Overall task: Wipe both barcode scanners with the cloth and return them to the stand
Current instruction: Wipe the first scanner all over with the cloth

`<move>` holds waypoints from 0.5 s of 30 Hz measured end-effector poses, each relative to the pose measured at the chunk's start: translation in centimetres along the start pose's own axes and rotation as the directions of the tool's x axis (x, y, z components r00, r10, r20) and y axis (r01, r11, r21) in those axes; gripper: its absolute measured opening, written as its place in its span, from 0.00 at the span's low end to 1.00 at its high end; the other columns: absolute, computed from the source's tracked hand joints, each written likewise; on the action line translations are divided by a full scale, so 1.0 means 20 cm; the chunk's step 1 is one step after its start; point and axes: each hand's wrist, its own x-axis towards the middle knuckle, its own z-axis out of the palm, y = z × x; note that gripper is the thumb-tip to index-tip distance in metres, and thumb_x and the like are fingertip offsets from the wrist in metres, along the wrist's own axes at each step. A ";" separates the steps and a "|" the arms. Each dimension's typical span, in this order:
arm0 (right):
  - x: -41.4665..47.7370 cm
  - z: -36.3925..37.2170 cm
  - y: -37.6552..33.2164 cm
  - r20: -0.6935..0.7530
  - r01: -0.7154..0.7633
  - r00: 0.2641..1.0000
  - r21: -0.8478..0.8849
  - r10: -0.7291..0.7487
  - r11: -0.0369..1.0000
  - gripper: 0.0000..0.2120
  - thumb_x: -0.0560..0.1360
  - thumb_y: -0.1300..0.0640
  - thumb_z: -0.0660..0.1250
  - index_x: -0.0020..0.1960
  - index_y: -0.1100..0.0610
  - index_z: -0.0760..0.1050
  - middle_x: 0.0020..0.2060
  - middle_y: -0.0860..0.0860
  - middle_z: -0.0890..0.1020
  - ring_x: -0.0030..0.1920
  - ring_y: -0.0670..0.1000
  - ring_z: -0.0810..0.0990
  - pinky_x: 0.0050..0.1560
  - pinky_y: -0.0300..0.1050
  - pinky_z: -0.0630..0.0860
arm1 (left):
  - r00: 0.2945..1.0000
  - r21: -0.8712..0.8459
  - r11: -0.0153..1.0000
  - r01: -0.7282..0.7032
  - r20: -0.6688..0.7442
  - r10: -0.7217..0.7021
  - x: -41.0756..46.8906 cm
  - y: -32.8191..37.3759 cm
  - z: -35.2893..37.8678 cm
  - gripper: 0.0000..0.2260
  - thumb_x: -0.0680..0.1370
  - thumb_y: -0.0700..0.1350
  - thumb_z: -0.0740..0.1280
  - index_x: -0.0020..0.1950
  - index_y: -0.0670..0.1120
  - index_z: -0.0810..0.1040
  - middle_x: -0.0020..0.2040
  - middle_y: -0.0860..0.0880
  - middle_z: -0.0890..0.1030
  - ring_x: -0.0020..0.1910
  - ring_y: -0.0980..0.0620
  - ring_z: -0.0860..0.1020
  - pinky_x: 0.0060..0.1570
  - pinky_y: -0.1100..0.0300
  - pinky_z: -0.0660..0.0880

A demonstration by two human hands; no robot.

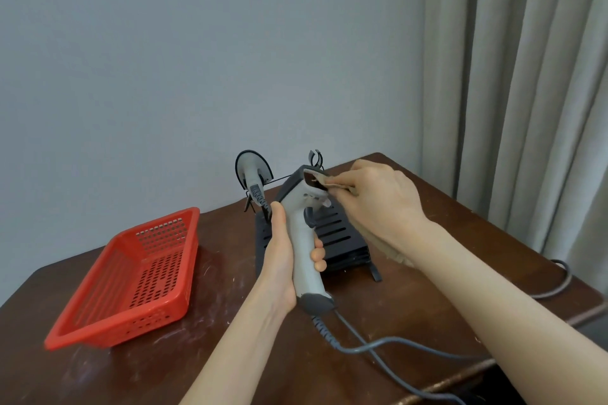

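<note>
- Our right hand (378, 204) pinches a fold of the beige cloth (332, 182) between fingertips and thumb, pressing it into the dark window at the head of the scanner (304, 233); a small pinch lets the cloth reach into that recess.
- The rest of the cloth hangs under our right wrist, down toward the right side of the stand.
- Our left hand (283, 256) is clenched around the scanner's pale grip, thumb up the left side and fingers curled round the right, so the head stays steady and faces the cloth.
- We hold this scanner in the air above the middle of the tabletop (230, 339), in front of the black stand (332, 233); its grey cable (362, 347) trails off toward the near right edge.
- The second scanner (253, 174) sits in the stand's left cradle near the far edge; the right cradle is free, we judge, for the one in hand.
- A red basket (131, 276) lies toward the left edge, apart from the work.
</note>
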 end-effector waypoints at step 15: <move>0.00 0.06 0.05 -0.202 0.064 0.978 0.055 -0.052 0.996 0.12 0.71 0.61 0.65 0.48 0.47 0.83 0.38 0.47 0.81 0.36 0.55 0.79 0.31 0.50 0.76 | 1.000 0.008 1.000 0.009 -0.004 -0.009 -0.01 -0.01 0.02 0.32 0.62 0.72 0.60 0.36 0.41 0.74 0.27 0.47 0.71 0.20 0.54 0.67 0.17 0.64 0.66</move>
